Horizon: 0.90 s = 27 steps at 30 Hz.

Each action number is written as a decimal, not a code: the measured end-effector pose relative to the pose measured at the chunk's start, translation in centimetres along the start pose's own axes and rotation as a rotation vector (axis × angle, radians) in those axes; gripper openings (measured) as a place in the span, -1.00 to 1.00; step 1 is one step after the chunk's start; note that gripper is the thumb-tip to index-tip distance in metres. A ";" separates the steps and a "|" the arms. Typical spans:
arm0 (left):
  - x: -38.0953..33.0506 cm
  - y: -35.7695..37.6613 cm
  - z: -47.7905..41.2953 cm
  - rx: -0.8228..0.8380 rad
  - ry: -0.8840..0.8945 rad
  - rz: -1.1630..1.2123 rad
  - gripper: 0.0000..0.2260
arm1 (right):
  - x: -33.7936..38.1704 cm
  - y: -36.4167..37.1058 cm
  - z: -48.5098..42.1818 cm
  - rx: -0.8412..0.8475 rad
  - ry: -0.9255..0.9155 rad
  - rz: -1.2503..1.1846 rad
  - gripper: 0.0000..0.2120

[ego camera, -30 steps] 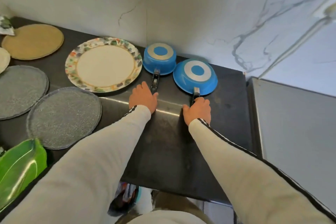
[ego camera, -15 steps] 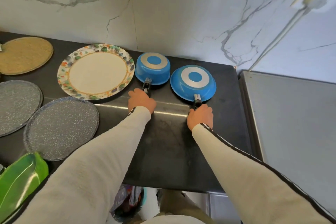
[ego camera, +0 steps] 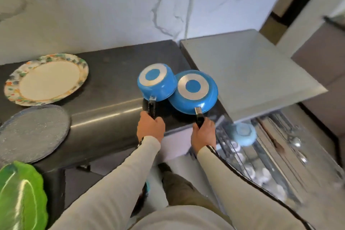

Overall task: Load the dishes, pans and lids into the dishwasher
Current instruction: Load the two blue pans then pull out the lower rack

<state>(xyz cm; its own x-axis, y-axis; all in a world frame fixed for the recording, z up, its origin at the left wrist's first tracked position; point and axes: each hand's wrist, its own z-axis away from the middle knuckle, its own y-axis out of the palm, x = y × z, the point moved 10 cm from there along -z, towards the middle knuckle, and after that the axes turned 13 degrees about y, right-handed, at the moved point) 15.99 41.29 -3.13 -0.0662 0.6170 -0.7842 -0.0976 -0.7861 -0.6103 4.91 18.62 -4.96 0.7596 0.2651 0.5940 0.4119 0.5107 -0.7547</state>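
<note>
Two blue pans hang upside down over the right end of the dark counter (ego camera: 104, 117). My left hand (ego camera: 150, 128) grips the black handle of the deeper blue saucepan (ego camera: 157, 82). My right hand (ego camera: 203, 133) grips the handle of the wider blue frying pan (ego camera: 194, 91), which overlaps the saucepan's right side. Below and right, the open dishwasher rack (ego camera: 261, 158) shows, blurred, with a pale blue item (ego camera: 243, 135) in it.
A floral-rimmed plate (ego camera: 46, 79) and a grey speckled plate (ego camera: 31, 132) lie on the counter at left. A green leaf-shaped dish (ego camera: 20, 198) sits at the bottom left. The dishwasher's grey top (ego camera: 248, 73) adjoins the counter on the right.
Both hands have closed on the pan handles and lifted the pans off the counter, carrying them right and nearer. My view has swung right, bringing the open dishwasher into sight.
</note>
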 end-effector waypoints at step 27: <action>-6.8 35.7 35.6 0.613 0.037 -0.223 -0.87 | -51.0 -29.1 -4.7 -0.082 0.637 0.016 -0.66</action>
<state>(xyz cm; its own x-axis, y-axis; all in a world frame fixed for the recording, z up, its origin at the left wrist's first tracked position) -22.35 10.29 -15.59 0.0538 0.7529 -0.6560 -0.6542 -0.4697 -0.5928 -43.45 -13.63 -14.56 0.9057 -0.2787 0.3194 0.4160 0.4397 -0.7960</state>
